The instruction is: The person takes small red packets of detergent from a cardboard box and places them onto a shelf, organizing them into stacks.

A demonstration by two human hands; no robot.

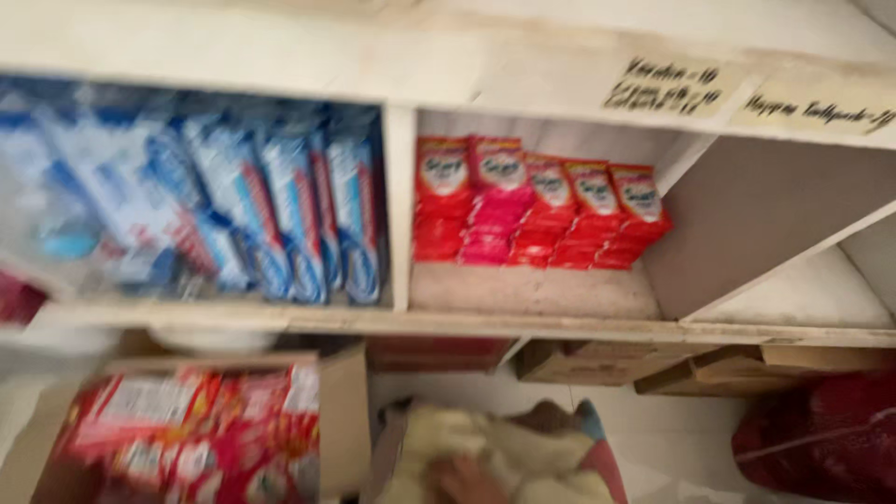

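One hand (pixel 464 481) pressed into pale cloth bundle (pixel 495 457) below shelf's front edge (pixel 523 327); grip undeterminable, other hand unseen. Soft, light; gather by folds.

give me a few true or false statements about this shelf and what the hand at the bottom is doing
1. The red packets stand in the middle compartment of the shelf. True.
2. The blue and white packs fill the compartment left of the red packets. True.
3. The compartment right of the red packets is packed with bottles. False: nothing shows in it.
4. The cardboard box at lower left holds green cans. False: it holds red and white packages.
5. A hand at the bottom edge rests on a pale yellow cloth. True, though blur hides which hand it is and its grip.
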